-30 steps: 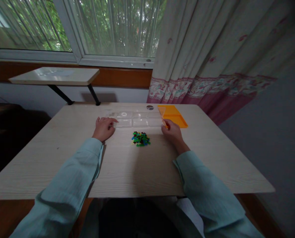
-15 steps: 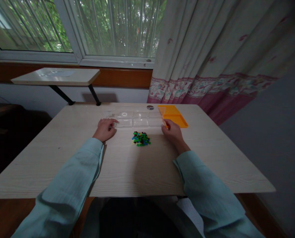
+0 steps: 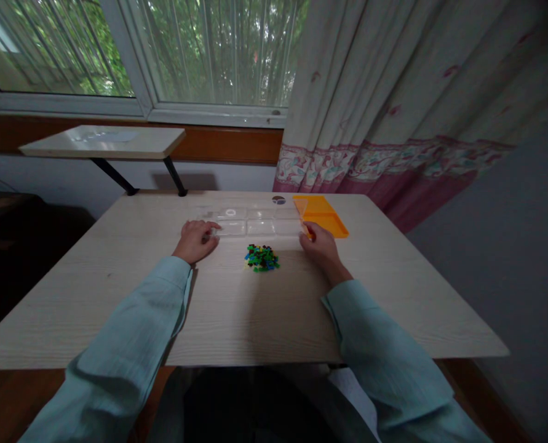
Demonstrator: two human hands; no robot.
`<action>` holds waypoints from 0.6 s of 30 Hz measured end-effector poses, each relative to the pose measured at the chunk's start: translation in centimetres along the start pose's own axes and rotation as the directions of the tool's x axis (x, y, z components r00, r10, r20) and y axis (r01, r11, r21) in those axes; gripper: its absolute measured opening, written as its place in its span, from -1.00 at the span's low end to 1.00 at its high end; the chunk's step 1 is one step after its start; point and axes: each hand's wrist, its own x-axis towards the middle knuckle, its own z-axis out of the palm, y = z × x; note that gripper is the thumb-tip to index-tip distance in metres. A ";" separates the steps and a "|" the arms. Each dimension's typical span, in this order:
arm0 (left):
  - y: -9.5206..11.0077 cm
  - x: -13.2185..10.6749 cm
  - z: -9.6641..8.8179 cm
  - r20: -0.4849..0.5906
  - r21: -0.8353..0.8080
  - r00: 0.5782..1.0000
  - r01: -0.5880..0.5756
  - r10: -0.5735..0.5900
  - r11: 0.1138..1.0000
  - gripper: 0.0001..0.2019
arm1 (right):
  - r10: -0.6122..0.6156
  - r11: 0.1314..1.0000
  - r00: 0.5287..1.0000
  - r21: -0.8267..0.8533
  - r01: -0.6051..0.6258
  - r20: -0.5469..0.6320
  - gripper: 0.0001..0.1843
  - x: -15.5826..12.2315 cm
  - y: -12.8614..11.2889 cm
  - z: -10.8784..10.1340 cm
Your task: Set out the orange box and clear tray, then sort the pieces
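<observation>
A clear plastic box with several compartments (image 3: 255,220) lies across the far middle of the wooden table (image 3: 237,307). My left hand (image 3: 194,240) rests at its near left corner, fingertips touching the rim. My right hand (image 3: 318,244) is at the box's near right corner, fingers on the edge where the orange lid (image 3: 320,215) joins it. A small heap of tiny blue, green, black and yellow pieces (image 3: 261,258) sits on the table between my hands, just in front of the box.
A small dark round thing (image 3: 278,200) lies behind the box near the table's far edge. A white shelf on black brackets (image 3: 103,141) hangs under the window. A patterned curtain (image 3: 393,111) falls at the right, close to the table's far right corner.
</observation>
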 end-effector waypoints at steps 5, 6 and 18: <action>0.1 0.0 0.0 -0.007 -0.012 1.000 -0.002 0.002 1.000 -0.71 | -0.009 1.000 1.000 0.002 0.009 0.003 -0.47 0.0 0.1 0.0; 0.1 0.0 0.0 -0.008 -0.014 1.000 -0.004 0.004 1.000 -0.72 | -0.010 1.000 1.000 0.001 0.010 0.003 -0.46 0.0 0.1 0.0; -0.1 0.3 0.3 -0.023 0.007 1.000 -0.011 0.012 1.000 -0.77 | -0.051 0.998 0.998 -0.040 0.052 0.023 -0.41 0.1 0.5 0.5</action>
